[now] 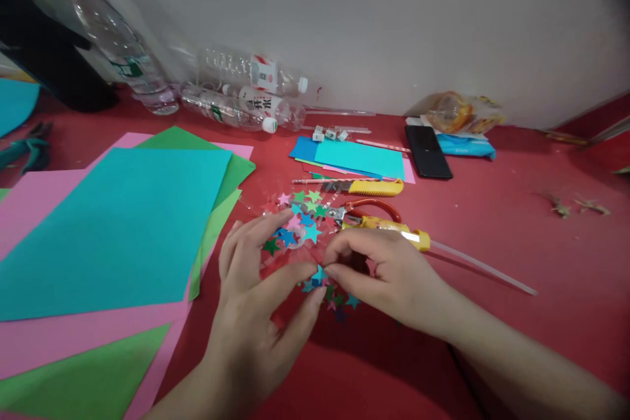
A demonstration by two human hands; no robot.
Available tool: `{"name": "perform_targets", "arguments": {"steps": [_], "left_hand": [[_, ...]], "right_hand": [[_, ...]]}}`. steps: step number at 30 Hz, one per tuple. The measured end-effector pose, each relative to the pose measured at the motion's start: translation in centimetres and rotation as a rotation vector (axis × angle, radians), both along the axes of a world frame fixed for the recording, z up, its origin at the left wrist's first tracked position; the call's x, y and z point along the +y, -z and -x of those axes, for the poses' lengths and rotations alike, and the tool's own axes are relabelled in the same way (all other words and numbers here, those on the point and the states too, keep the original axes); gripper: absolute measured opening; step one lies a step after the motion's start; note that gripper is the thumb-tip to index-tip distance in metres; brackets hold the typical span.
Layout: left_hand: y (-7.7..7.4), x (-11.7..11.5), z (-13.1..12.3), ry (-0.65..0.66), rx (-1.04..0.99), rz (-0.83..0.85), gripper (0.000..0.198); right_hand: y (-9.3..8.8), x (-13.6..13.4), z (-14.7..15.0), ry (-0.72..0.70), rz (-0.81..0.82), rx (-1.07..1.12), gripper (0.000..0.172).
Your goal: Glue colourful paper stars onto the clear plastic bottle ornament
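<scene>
My left hand [256, 302] and my right hand [384, 272] meet low in the middle of the red table [516, 256]. Together their fingertips pinch a small blue paper star [319, 273]. Just beyond the fingers lies a heap of small paper stars [300, 220] in blue, green and pink, apparently on a clear plastic piece. More stars [339, 302] lie under my right hand.
Large teal, pink and green paper sheets [108, 230] cover the left. Behind the stars lie red-handled scissors [374, 209], a yellow utility knife [374, 187], a glue stick [472, 262], smaller coloured sheets [359, 159], a black phone [428, 151] and empty plastic bottles [241, 102].
</scene>
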State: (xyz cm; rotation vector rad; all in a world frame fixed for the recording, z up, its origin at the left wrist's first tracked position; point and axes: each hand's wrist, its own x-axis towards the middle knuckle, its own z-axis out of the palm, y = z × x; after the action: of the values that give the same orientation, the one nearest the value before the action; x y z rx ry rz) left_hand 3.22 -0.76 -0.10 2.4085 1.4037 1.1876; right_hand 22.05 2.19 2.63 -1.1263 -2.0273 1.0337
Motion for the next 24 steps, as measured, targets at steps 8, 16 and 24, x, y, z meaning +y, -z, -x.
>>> {"name": "perform_targets", "arguments": {"steps": [8, 16, 24], "left_hand": [[0.06, 0.04, -0.02, 0.001, -0.001, 0.005, 0.015], [-0.08, 0.07, 0.07, 0.009, 0.002, 0.015, 0.017], [-0.01, 0.16, -0.05, 0.004, 0.0, 0.017, 0.02]], "right_hand": [[0.24, -0.07, 0.11, -0.005, 0.053, 0.016, 0.01], [0.09, -0.09, 0.19, -0.008, 0.087, 0.026, 0.009], [0.12, -0.36, 0.17, 0.005, 0.112, -0.034, 0.005]]}}
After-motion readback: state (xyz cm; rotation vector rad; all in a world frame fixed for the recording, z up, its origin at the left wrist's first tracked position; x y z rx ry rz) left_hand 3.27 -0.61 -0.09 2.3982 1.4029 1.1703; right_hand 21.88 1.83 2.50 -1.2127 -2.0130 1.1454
